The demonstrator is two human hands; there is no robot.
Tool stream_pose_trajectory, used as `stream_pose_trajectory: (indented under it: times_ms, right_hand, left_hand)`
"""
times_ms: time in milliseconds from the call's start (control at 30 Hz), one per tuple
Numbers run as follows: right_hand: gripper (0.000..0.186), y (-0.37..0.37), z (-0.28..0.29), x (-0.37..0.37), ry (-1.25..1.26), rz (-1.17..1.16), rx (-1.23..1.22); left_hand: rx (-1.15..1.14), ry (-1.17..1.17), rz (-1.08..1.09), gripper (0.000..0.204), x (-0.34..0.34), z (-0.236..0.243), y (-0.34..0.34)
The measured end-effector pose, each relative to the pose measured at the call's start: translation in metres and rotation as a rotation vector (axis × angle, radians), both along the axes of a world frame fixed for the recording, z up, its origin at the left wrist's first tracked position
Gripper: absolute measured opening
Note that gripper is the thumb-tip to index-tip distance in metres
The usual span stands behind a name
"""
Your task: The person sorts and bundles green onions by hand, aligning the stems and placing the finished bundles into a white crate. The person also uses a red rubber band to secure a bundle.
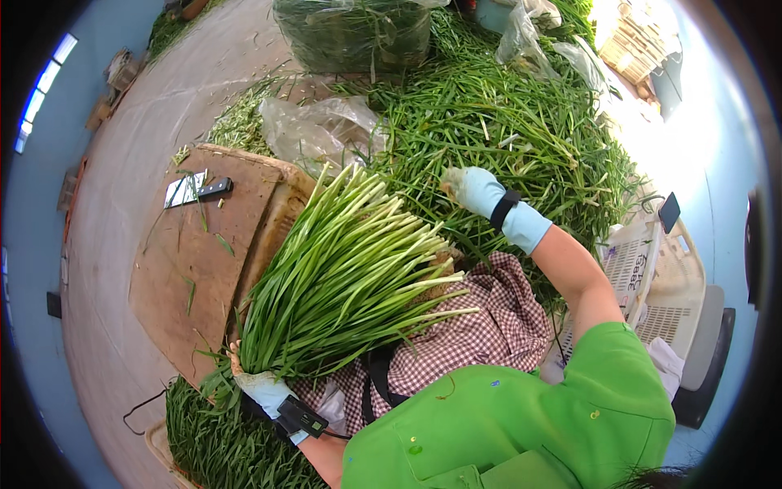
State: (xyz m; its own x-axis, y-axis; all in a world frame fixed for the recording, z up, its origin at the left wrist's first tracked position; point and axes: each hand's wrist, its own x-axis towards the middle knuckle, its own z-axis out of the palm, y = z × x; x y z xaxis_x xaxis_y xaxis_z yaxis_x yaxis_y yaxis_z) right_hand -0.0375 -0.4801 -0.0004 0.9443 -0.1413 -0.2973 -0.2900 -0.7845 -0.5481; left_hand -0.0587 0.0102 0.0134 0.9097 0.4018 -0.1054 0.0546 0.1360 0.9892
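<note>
Ok so the bunch of long green stalks (346, 273) is mid-frame, lying across the checked apron (509, 306) w/ its upper left side over the edge of the wooden board (191, 253). Long axis runs diag, lower left to upper right: pale cut ends fan out toward upper right, green leafy ends narrow down to lower left, where the left hand (265, 391) in a light blue glove is gripping them. Right hand (474, 190), same glove, is up right of center over the big loose pile (521, 122), clear of the bunch; fingers look curled in, but can't tell if there's anything in them. Knife w/ a black handle (214, 188) lies on the board, upper left, a few leaf scraps nearby. Crumpled clear plastic bag (322, 134) sits btwn board & pile, right by the bunch's top tips, so kinda in the way there. Bagged bundle (358, 37) at top center, white crate (627, 265) on the right, more greens (216, 432) heaped lower left.
</note>
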Motion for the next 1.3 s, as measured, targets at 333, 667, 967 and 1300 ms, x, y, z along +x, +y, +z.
stream_pose_trajectory:
  times_ms: [333, 667, 967, 1300]
  right_hand:
    - [0.021, 0.038, -0.011, 0.029, -0.052, -0.087, 0.758]
    - [0.056, 0.009, 0.005, -0.020, 0.428, 0.041, 0.467]
    - [0.028, 0.034, 0.017, -0.074, 0.198, -0.046, 0.869]
    - [0.067, 0.015, -0.017, -0.065, -0.165, -0.363, 0.666]
  left_hand:
    - [-0.098, -0.053, -0.006, 0.037, 0.003, 0.002, 0.001]
    - [0.178, -0.047, 0.004, 0.036, 0.000, 0.003, -0.003]
    - [-0.061, -0.047, 0.044, 0.035, 0.005, -0.007, 0.009]
    - [0.042, -0.036, 0.022, 0.034, 0.003, -0.008, 0.007]
